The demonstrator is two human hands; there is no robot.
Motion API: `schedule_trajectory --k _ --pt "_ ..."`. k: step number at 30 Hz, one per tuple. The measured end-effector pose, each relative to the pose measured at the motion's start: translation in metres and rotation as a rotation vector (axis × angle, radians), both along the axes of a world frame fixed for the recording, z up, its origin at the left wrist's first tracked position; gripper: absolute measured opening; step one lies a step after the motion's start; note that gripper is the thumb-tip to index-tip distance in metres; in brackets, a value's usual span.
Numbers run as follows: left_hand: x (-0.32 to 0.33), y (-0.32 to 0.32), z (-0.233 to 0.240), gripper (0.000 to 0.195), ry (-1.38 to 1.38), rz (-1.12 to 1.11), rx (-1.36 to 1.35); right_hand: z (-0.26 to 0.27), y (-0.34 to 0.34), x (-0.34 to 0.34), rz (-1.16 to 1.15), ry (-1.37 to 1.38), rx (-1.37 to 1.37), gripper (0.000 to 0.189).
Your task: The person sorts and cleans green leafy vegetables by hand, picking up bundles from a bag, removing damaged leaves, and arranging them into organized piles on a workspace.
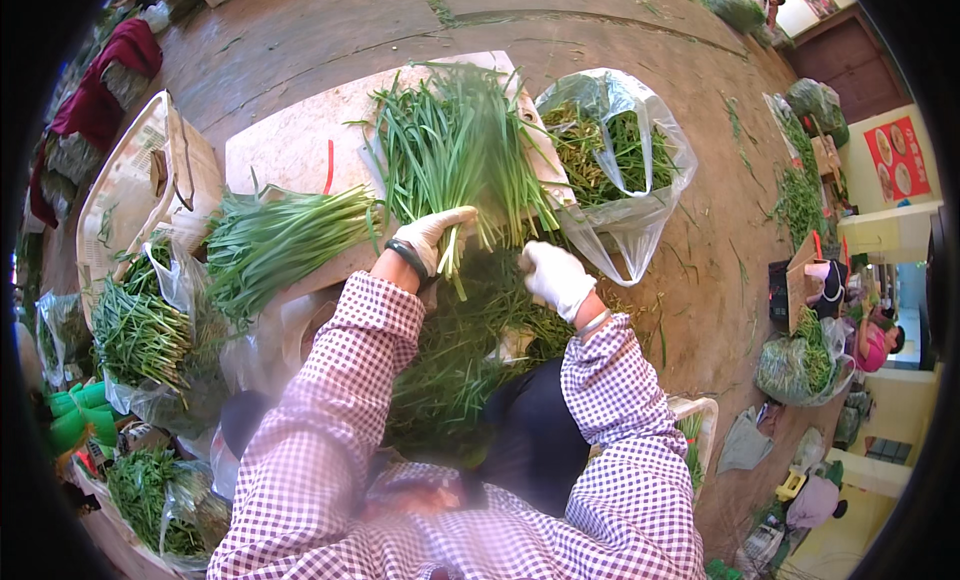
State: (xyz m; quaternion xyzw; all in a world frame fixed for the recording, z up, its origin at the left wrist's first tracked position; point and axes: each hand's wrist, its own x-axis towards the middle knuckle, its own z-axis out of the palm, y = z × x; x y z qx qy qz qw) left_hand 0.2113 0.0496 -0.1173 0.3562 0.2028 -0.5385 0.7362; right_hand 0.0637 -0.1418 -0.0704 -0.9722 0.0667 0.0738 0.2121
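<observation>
A loose spread of green garlic chives [442,145] lies on a pale board [277,149], its light stalk ends towards me. My left hand [431,239], in a white glove with a dark band at the wrist, closes its thumb over a few chive stalks [450,259] whose ends stick out below it. Just right of the stalk ends is my right hand [559,278], also gloved in white, with its fingers curled. Its palm side is hidden, so I cannot tell whether it grips anything. A neater bunch of chives [296,242] rests at the board's left edge.
Right of the board stands a clear plastic bag [637,197] of yellowish and green trimmings. Loose greens [465,355] are heaped below my hands. At left are a cream plastic basket [135,182] and bagged chives [142,332]. Other people [874,340] sit at the far right.
</observation>
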Motion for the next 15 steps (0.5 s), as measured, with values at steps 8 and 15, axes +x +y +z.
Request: schedule_trajectory --k 8,15 --pt "-0.006 -0.002 0.007 0.014 0.01 0.049 -0.104 -0.015 0.006 0.062 -0.374 0.131 -0.152 0.032" --pt "-0.004 0.0 0.001 0.014 0.063 0.045 -0.143 -0.008 -0.004 0.055 -0.477 -0.116 0.04 0.024"
